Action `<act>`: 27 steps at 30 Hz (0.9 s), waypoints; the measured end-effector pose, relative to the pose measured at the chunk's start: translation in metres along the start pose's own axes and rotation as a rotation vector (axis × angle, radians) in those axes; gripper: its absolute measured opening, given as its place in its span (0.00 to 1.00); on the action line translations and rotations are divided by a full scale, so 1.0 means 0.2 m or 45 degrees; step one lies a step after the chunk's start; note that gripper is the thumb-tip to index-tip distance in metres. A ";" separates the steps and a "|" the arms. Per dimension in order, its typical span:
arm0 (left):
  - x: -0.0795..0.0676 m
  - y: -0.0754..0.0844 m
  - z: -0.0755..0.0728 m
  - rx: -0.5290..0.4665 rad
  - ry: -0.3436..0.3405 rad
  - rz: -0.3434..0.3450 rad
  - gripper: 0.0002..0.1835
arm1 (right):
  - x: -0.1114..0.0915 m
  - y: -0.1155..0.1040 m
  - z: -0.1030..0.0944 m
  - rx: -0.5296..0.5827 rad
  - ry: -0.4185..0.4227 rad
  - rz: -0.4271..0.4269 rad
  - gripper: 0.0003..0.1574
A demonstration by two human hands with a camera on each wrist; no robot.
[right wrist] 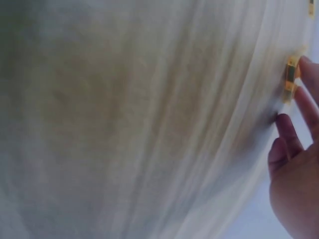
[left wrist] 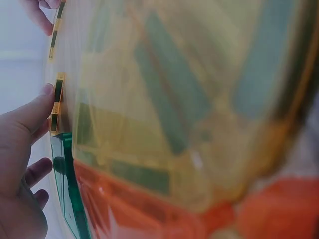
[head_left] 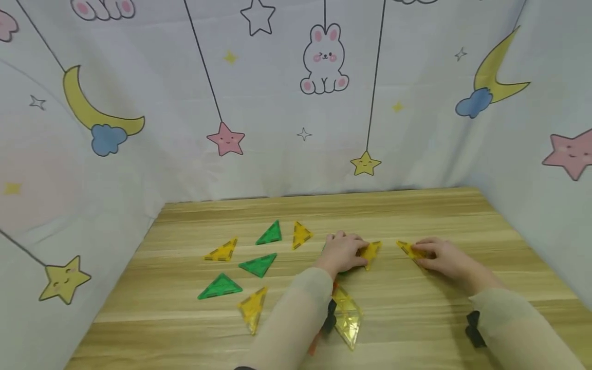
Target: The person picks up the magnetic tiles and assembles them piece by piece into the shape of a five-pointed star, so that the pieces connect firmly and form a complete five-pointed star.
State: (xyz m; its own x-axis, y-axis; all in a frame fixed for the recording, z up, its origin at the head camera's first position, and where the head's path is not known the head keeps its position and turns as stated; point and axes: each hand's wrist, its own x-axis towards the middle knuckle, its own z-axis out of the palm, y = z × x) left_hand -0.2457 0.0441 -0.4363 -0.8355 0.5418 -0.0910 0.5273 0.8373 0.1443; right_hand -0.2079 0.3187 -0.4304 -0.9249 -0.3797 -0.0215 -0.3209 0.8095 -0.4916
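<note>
On the wooden table, my left hand [head_left: 343,253] pinches the edge of a translucent yellow triangular magnetic tile [head_left: 371,253] between thumb and fingers. A green tile [left wrist: 61,174] lies under that hand, mostly hidden in the head view. To the right, my right hand [head_left: 446,258] grips another yellow triangular tile [head_left: 406,248] by its right side, its fingertips covering part of it. A gap of bare wood separates the two yellow tiles. Below the left wrist, yellow tiles [head_left: 347,318] lie joined beside orange ones [left wrist: 134,199], which the left sleeve largely covers in the head view.
Several loose triangles lie left of the hands, among them a green tile [head_left: 259,265], a yellow tile [head_left: 223,251] and a yellow tile [head_left: 253,309] near the left sleeve. A printed cloth [head_left: 277,174] hangs behind the table [head_left: 416,210] and along both sides.
</note>
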 end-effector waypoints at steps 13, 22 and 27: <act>-0.01 0.03 -0.01 0.009 0.046 -0.057 0.28 | 0.05 -0.06 0.08 -0.033 0.081 0.000 0.33; -0.02 0.07 0.00 -0.062 0.068 -0.111 0.29 | 0.12 -0.13 0.13 -0.007 0.081 0.000 0.33; -0.04 0.08 0.00 -0.078 0.087 -0.119 0.29 | 0.12 -0.16 0.15 0.025 0.112 -0.008 0.33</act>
State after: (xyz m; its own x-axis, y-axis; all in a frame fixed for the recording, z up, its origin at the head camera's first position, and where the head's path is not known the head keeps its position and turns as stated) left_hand -0.2317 0.0530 -0.4341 -0.8901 0.4540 -0.0398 0.4382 0.8766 0.1988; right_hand -0.2146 0.2705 -0.4414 -0.9376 -0.3430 0.0579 -0.3233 0.7979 -0.5088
